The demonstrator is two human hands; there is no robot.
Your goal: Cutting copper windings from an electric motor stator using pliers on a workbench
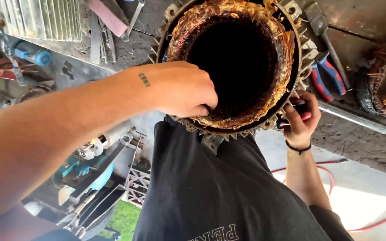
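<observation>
Workbench point(362, 138), stator point(237, 62) under left hand point(186, 91)

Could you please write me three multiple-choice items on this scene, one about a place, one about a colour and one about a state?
1. Where do the left hand's fingers rest?
A. On the near edge of the stator's copper windings
B. On the hammer
C. On the red cable

2. What colour are the handles of the pliers on the bench beside the stator?
A. Yellow and black
B. Red and blue
C. Green

3. What is the state of the right hand?
A. Open and flat on the bench
B. Hanging empty at the person's side
C. Closed around a red-handled tool

Answers: 1 A, the fingertips dig into the windings at the bore's near rim; 2 B, both handles show red with blue; 3 C, the fingers wrap a red grip against the stator's housing.
</observation>
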